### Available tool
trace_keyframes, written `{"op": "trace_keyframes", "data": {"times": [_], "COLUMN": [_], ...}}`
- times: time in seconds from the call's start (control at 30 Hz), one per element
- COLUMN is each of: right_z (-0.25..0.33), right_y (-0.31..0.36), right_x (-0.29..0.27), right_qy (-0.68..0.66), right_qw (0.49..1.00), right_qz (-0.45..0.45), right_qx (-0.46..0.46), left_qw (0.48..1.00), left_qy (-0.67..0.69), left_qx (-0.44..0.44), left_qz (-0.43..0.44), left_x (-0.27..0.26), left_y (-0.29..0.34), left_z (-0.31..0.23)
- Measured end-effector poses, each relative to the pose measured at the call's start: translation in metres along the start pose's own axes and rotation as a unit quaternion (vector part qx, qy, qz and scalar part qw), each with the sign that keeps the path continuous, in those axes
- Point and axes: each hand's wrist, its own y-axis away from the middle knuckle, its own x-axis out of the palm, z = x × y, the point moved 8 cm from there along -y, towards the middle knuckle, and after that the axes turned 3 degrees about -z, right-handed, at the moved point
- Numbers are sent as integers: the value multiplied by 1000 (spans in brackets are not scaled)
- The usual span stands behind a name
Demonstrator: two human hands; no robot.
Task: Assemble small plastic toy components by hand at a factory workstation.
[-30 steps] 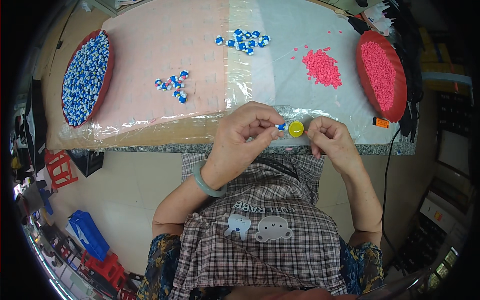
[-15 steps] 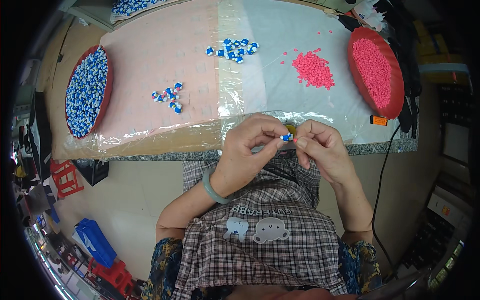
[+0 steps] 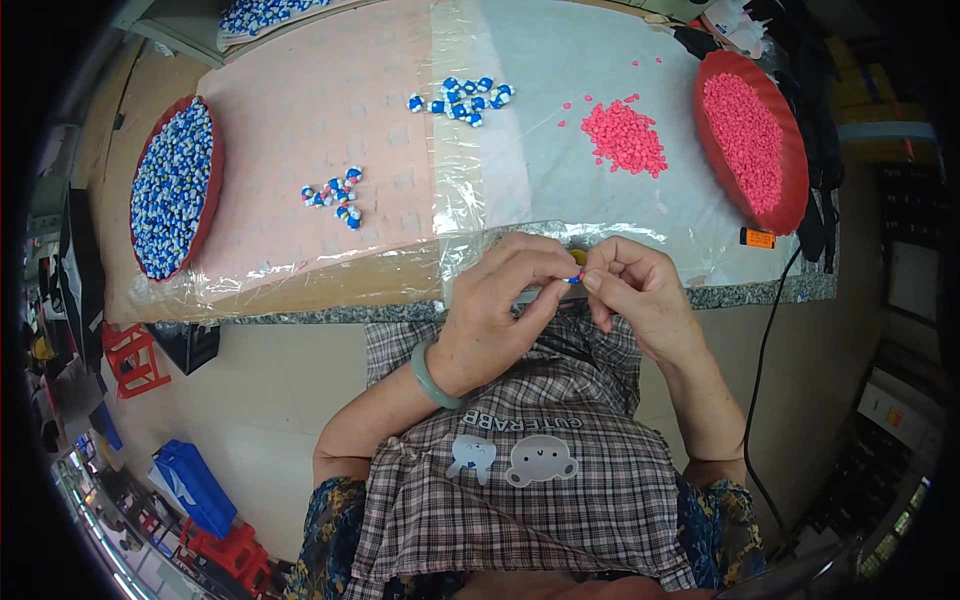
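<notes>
Both hands at desk's near edge [image 3: 330, 312], centre. Left hand [image 3: 500, 300] fingers pinching small blue piece [image 3: 572, 280], tips pointing right; right hand [image 3: 640, 290] fingers pressed together just beside it, touching from the right. Piece between both thumbs, too small to tell long axis. Pink heap [image 3: 625, 135] nearer right hand; blue clusters [image 3: 335, 195] farther left.

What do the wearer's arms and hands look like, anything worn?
Both forearms are bare, with no sleeves showing. The left hand has a pale green, smooth, round bangle on its wrist. The right hand has no gloves, rings or watch that I can see.
</notes>
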Motion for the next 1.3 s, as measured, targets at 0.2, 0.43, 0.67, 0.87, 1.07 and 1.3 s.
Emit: {"op": "trace_keyframes", "data": {"times": [0.2, 0.43, 0.67, 0.87, 1.07, 1.3], "right_z": [0, 0, 31, 54, 58, 61], "right_y": [0, 2, -1, -13, -28, -31], "right_x": [-1, -1, -34, -95, -89, -87], "right_qy": [20, 14, 162, 437, 502, 513], "right_qw": [999, 999, 973, 803, 741, 748], "right_qz": [-28, -37, -117, -315, -338, -295], "right_qx": [4, -33, -119, -254, -291, -301], "left_qw": [989, 986, 978, 931, 853, 888], "left_qy": [-76, -87, -159, -310, -482, -418], "left_qx": [122, 137, 78, -6, 73, 152], "left_qz": [-30, -37, -112, -193, -186, -113], "left_x": [1, 1, -69, -150, -143, -85], "left_y": [1, 2, -12, -9, -20, -63], "left_z": [-18, -19, -11, 14, -2, 3]}}
